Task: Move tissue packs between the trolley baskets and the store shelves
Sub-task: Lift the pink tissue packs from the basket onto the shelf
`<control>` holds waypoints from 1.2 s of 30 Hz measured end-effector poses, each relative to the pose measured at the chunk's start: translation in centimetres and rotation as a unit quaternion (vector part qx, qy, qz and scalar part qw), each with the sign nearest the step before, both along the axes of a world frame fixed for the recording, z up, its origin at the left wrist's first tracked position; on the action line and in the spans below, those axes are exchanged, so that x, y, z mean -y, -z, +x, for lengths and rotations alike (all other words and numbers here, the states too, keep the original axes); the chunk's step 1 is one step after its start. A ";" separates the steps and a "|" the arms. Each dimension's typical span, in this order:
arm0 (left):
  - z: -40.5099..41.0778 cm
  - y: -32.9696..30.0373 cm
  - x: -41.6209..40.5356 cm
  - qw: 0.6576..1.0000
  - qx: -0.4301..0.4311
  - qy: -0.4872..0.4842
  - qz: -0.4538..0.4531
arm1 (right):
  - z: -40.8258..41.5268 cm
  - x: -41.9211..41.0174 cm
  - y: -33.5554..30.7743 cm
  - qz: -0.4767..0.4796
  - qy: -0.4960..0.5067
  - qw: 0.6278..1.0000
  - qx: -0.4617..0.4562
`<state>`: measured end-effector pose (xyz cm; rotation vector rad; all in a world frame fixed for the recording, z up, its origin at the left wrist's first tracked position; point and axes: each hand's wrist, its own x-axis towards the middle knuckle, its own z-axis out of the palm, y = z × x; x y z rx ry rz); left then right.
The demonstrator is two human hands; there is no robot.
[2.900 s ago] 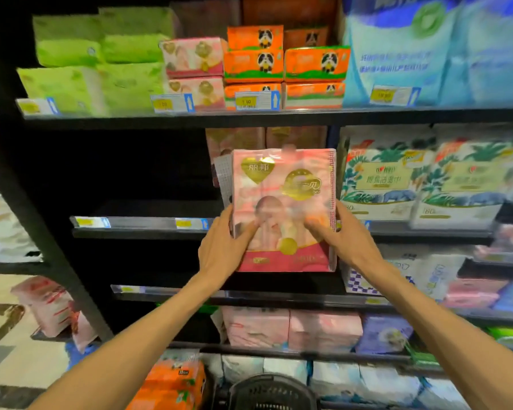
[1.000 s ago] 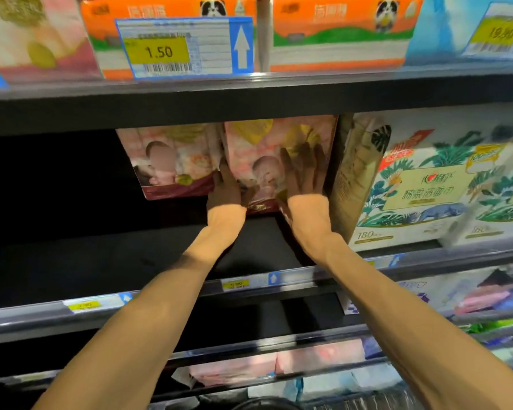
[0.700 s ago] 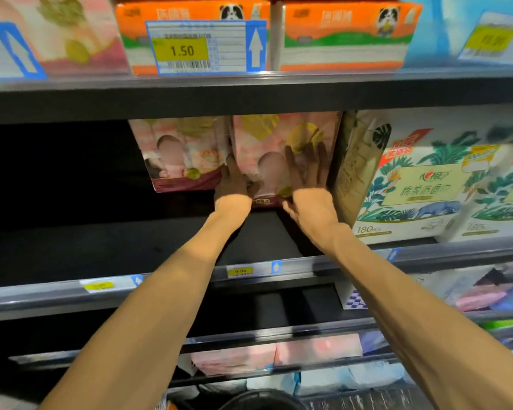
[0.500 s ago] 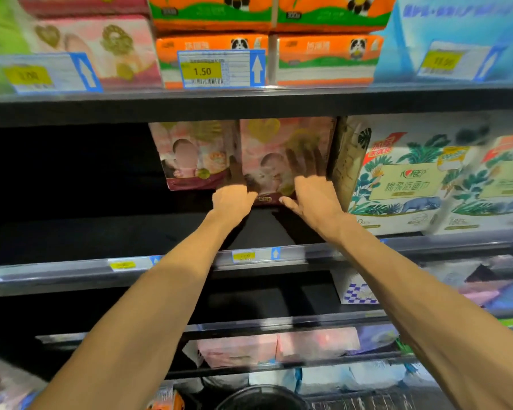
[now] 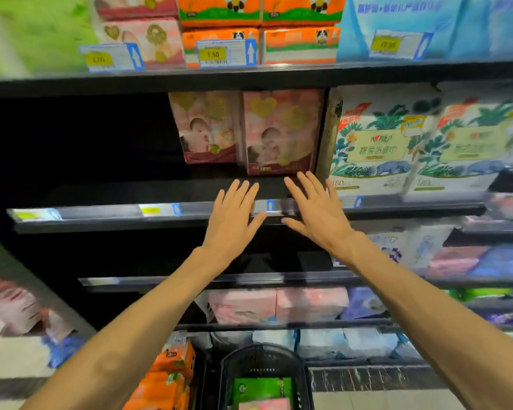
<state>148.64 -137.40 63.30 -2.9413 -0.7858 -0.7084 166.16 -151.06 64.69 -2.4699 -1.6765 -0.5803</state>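
Note:
A pink tissue pack [image 5: 282, 131] with a gold heart stands upright at the back of the middle shelf [image 5: 101, 213], beside a second pink pack [image 5: 206, 128] on its left. My left hand [image 5: 233, 216] and my right hand [image 5: 314, 208] hover flat in front of the shelf edge, fingers spread, empty and apart from the packs. Below, a black trolley basket [image 5: 258, 362] holds a green pack [image 5: 261, 387] and a pink one at the frame's bottom edge.
White leaf-print packs [image 5: 376, 146] fill the shelf right of the pink ones. Orange panda packs [image 5: 219, 39] and blue bags sit on the shelf above. Orange packs [image 5: 166, 377] lie left of the basket. The middle shelf's left part is dark.
Both hands have let go of the pink pack and drawn back from deep in the shelf to its front edge. The pack stays standing at the back. My view has pulled back and down.

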 end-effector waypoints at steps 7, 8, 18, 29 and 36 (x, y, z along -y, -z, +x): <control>-5.3 10.7 6.6 0.993 -0.112 -0.004 -0.037 | -4.5 6.2 9.5 -0.086 -0.029 0.995 -0.045; -5.9 12.3 7.3 0.990 -0.131 0.002 -0.049 | -5.1 7.0 10.8 -0.107 -0.030 0.993 -0.049; -10.3 25.1 11.5 0.960 -0.208 0.025 -0.188 | -10.3 12.5 25.3 -0.211 0.004 0.959 -0.191; -15.2 47.3 13.8 0.874 -0.330 -0.021 -0.356 | -14.5 14.9 48.0 -0.317 0.071 0.885 -0.334; -16.9 61.4 16.4 0.791 -0.351 -0.099 -0.491 | -17.1 15.8 61.5 -0.329 0.138 0.828 -0.432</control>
